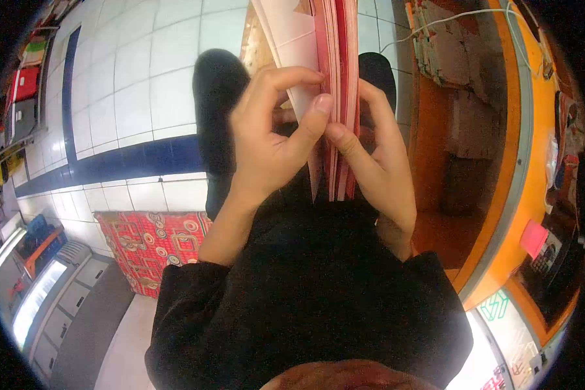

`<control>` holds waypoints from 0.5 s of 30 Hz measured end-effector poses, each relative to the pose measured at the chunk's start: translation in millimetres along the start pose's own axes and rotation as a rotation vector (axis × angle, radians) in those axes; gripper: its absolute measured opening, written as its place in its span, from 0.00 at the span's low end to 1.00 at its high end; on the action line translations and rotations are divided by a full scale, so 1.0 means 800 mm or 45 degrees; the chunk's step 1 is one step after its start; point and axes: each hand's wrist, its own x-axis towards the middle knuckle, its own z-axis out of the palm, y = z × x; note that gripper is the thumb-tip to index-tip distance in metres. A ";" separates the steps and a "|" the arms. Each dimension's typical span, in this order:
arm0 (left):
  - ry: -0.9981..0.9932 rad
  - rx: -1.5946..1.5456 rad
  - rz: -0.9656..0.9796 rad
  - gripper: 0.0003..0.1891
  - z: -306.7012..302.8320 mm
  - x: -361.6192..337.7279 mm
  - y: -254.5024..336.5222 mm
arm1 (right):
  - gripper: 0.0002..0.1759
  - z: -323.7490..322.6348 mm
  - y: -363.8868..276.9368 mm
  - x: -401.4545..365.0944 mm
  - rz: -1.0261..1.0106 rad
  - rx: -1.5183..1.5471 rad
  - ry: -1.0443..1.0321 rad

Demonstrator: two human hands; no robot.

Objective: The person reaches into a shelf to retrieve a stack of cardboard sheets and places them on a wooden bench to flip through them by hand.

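Note:
A thick stack of red and white folded sheets (338, 39) stands on edge between my knees, its long edges facing up. My left hand (276, 123) pinches the left side of the stack, thumb and index finger at the top edges, near a white sheet (289, 39) that leans away to the left. On the other side, my right hand (377, 143) grips the stack with its thumb on the edges and its fingers round the right side. The lower part of the stack is hidden by my hands and dark clothes.
An orange-edged wooden desk (526, 117) with shelves of stacked papers (442, 45) stands at the right. A pink pad (533, 238) lies on it. White floor tiles (136, 78) with a blue stripe spread left. A red patterned cloth (153, 244) is at lower left, near grey drawers (75, 299).

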 end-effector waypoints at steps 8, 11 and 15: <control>-0.027 0.045 0.037 0.14 -0.004 0.001 0.003 | 0.37 0.000 0.001 0.001 0.018 0.049 0.004; 0.015 -0.054 -0.005 0.15 0.002 -0.002 0.000 | 0.37 -0.001 0.003 0.001 0.002 0.031 -0.002; 0.004 -0.041 -0.009 0.16 0.000 -0.002 0.001 | 0.37 -0.002 0.004 0.002 -0.024 0.008 -0.002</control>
